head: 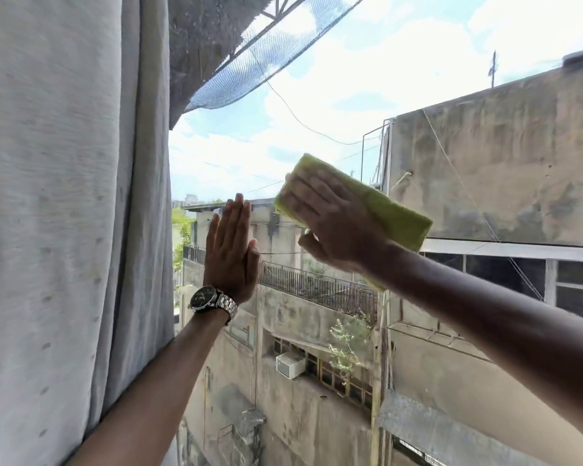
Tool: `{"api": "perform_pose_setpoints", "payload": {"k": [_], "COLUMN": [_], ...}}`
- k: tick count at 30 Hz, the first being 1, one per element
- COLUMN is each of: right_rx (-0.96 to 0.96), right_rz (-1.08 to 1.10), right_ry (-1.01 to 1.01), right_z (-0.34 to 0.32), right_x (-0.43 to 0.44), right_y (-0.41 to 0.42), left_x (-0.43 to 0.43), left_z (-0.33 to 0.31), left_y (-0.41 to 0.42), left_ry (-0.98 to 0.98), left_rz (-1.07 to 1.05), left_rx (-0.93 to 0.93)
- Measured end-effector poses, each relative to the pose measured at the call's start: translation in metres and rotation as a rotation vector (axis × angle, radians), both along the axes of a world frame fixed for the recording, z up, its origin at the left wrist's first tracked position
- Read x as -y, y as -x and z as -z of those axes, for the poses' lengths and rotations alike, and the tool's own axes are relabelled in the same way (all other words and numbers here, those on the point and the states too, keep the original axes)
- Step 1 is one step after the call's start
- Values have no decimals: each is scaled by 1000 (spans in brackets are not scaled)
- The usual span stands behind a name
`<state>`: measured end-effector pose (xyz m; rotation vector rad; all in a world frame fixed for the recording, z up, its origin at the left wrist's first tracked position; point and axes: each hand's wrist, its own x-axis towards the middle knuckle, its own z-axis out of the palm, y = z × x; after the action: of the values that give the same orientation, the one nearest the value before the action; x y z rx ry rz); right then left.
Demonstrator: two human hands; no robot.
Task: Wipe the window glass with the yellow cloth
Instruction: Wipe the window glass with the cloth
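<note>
We count two hands, one cloth, one watch and one curtain at this window. Our right hand [330, 220] lies spread and flat, fingers straight and pointing up to the left, with the palm pressing the yellow cloth [389, 213] against the window glass [334, 105]; it pins the cloth rather than gripping it, though the thumb hooks under the cloth's lower edge. The cloth is folded into a long pad that slants from upper left to lower right, and it sits near the middle of the pane, sticking out beyond the hand on both ends. Our left hand [231, 250] is fully open too, fingers together and pointing straight up, holding nothing; its palm faces the glass just to the left of the cloth, but we cannot tell whether it touches the pane. A metal wristwatch [209, 299] sits on the left wrist. One grey curtain [71, 213] hangs along the left side, close beside the left forearm. Far beyond the glass stand weathered concrete buildings [492, 169] under a cloudy sky.
</note>
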<state>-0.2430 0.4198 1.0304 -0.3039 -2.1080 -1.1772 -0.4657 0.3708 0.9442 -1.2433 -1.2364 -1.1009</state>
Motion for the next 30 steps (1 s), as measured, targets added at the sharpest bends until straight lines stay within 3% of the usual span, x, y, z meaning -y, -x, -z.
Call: {"api": "perform_pose_setpoints", "payload": {"k": [4, 8, 10, 14, 17, 21, 23, 24, 28, 30], "right_rx": [404, 554, 441, -11, -126, 179, 323, 295, -242, -398], "right_rz": [65, 78, 86, 63, 20, 29, 42, 38, -23, -56], "right_ry": [-123, -284, -304, -147, -36, -104, -168, -196, -97, -12], "right_z": [96, 84, 43, -49, -49, 40, 52, 45, -36, -49], "right_x": [-6, -16, -15, 0, 6, -3, -12, -16, -16, -9], "right_y": [-27, -37, -32, -12, 5, -10, -30, -36, -31, -18], "left_x": [4, 2, -1, -3, -5, -4, -1, -1, -4, -6], "left_z": [-1, 0, -1, 0, -1, 0, -1, 0, -2, 0], "left_y": [-5, -3, 1, 4, 6, 4, 2, 1, 4, 5], "left_ry": [10, -7, -16, -28, -32, -38, -33, -32, -36, -34], "left_rz": [-11, 5, 3, -6, 8, -1, 6, 6, 12, 12], "left_rx": [-1, -2, -19, -16, -29, -28, -25, -24, -15, -16]}}
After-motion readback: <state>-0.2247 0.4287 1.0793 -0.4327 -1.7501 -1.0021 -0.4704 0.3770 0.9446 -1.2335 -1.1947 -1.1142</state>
